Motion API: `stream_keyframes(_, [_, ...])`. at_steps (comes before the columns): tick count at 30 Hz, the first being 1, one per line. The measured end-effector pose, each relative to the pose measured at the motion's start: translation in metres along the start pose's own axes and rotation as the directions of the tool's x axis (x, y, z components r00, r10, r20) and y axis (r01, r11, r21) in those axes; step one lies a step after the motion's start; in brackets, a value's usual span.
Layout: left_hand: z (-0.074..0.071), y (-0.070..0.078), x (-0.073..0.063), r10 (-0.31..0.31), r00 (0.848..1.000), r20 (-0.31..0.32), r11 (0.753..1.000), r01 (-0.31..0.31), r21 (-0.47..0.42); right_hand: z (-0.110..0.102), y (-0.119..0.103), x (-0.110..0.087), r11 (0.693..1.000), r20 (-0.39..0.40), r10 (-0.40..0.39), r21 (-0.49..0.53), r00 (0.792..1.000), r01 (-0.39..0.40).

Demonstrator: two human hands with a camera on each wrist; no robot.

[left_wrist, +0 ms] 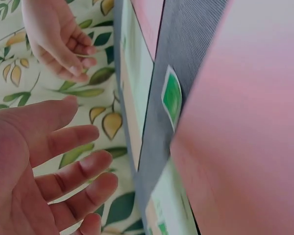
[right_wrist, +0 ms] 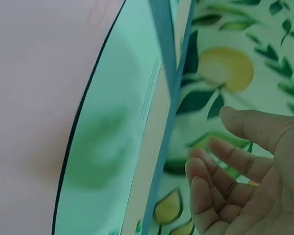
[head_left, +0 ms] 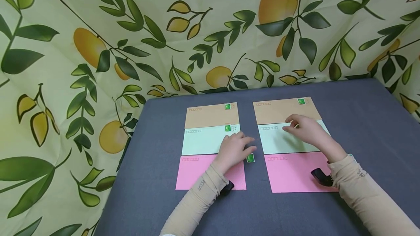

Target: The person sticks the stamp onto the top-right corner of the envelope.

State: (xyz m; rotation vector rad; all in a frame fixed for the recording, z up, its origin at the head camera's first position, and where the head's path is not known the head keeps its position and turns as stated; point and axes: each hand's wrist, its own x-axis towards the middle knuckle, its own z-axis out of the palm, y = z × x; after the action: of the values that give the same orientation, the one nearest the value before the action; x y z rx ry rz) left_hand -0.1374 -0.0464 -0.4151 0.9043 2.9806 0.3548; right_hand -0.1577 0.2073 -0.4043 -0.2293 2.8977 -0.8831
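Envelopes (head_left: 203, 143), 6 of them, lie in 2 columns of 3 on a dark blue cloth (head_left: 157, 163), each column running brown, mint and pink from far to near, as a person in beige sleeves (head_left: 193, 203) reaches over them. The left hand (head_left: 233, 148), its fingers apart and gripping nothing, extends over the left column, thumb close to a loose green stamp (head_left: 250, 157). That stamp sits on the cloth just outside the right edge of the left pink envelope (head_left: 193, 174) (whether the 2 touch cannot be told). The right hand (head_left: 303, 128), thumb apart from loosely bent fingers with nothing visible between them, hangs over the right mint envelope (head_left: 272, 141) and casts a shadow on it.

A strip of cloth runs between the columns, giving room there; more cloth spreads to either side, while the far edge, near the brown envelopes, meets a backdrop (head_left: 183, 61) printed with leaves and fruit.

Green stamps in sight number 4: the loose 1, plus 1 each at the right end of the left brown envelope (head_left: 210, 117), the left mint envelope (head_left: 203, 146) and the right brown envelope (head_left: 279, 112). Rows of small printed boxes number 6, 1 per envelope. Black devices (head_left: 321, 177), 2 in all, show at the cuffs.
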Motion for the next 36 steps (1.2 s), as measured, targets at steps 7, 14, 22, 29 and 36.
stream_keyframes(7, [-0.005, -0.024, -0.026, -0.057, 0.998, -0.019, 0.998, 0.057, 0.024, 0.023, -0.031, -0.009, 0.997, 0.007, -0.058, 0.057, 0.998, 0.058])
stream_keyframes(14, [-0.003, -0.047, -0.059, -0.168, 0.985, -0.046, 0.985, 0.166, -0.051, 0.045, -0.055, -0.014, 0.991, 0.039, -0.089, 0.1, 0.995, 0.084])
stream_keyframes(22, [-0.001, -0.071, -0.095, -0.281, 0.959, -0.04, 0.956, 0.277, -0.094, 0.068, -0.069, -0.018, 0.989, 0.071, -0.086, 0.124, 0.994, 0.077])
stream_keyframes(29, [-0.003, -0.08, -0.112, -0.375, 0.927, -0.024, 0.922, 0.37, -0.112, 0.084, -0.075, -0.018, 0.99, 0.048, -0.101, 0.105, 0.994, 0.096])
stream_keyframes(36, [-0.003, -0.086, -0.123, -0.413, 0.911, -0.01, 0.904, 0.409, -0.128, 0.094, -0.079, -0.018, 0.995, 0.065, -0.092, 0.032, 0.994, 0.09])
